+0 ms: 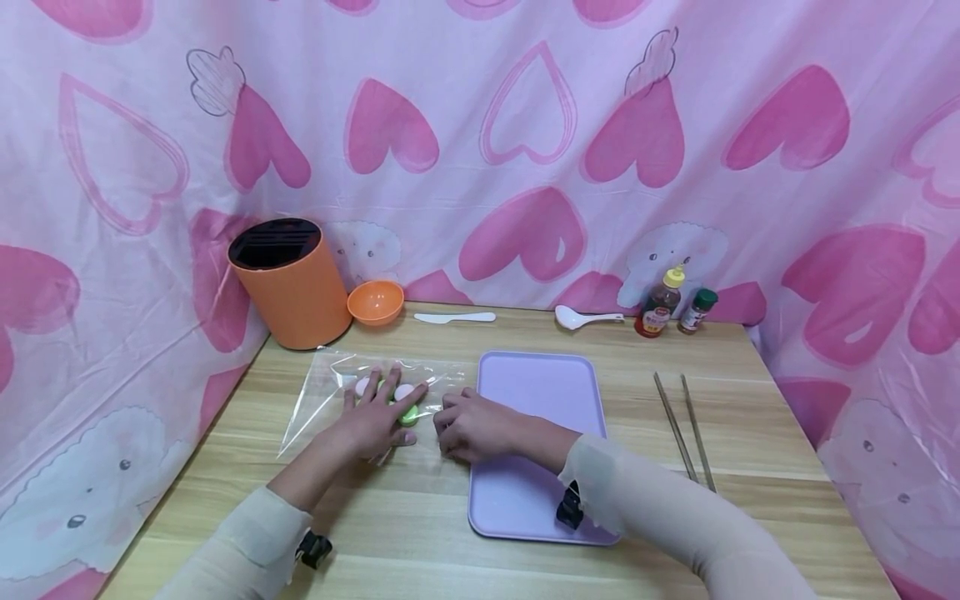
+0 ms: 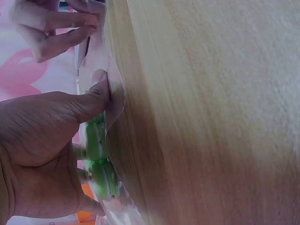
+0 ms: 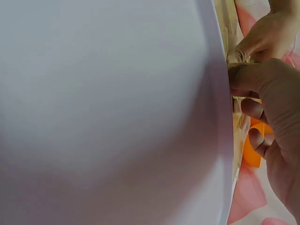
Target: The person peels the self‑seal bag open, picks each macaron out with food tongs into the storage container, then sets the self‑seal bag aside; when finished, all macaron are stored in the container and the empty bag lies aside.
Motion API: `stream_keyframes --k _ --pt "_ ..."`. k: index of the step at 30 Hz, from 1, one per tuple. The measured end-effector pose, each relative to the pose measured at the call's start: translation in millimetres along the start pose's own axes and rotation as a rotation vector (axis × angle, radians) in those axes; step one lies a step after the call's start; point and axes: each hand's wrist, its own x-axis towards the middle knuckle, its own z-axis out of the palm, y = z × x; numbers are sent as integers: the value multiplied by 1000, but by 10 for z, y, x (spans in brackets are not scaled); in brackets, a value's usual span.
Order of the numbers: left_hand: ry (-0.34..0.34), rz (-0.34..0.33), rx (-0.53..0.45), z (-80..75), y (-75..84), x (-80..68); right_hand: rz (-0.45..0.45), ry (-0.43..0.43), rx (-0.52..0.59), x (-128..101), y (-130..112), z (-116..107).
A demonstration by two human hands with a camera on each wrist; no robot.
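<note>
A clear plastic bag (image 1: 311, 408) lies flat at the left of the table, with several round macarons inside. Green macarons (image 2: 95, 141) with a pale filling show in the left wrist view, and a pale pink macaron (image 1: 403, 391) in the head view. My left hand (image 1: 371, 423) rests on the bag with spread fingers over the macarons, its thumb along the near edge. At the bag's right end, beside the tray, my right hand (image 1: 474, 427) has curled fingers and pinches the plastic edge between thumb and forefinger.
A purple tray (image 1: 536, 496) lies under my right forearm. Metal chopsticks (image 1: 675, 425) lie to its right. Along the back stand an orange knife block (image 1: 294, 296), orange bowl (image 1: 377, 302), white knife (image 1: 454, 317), white spoon (image 1: 573, 318), syrup bottle (image 1: 658, 308) and spice jar (image 1: 698, 311).
</note>
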Motion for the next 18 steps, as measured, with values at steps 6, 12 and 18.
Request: stream_keyframes --k 6,12,18 --pt "10 0 0 -2 1 -7 22 -7 16 -57 -7 7" --pt "25 25 -15 -6 -25 -22 195 17 -65 -77 14 54" --pt "44 49 -53 -6 -77 -36 358 4 -151 -74 74 73"
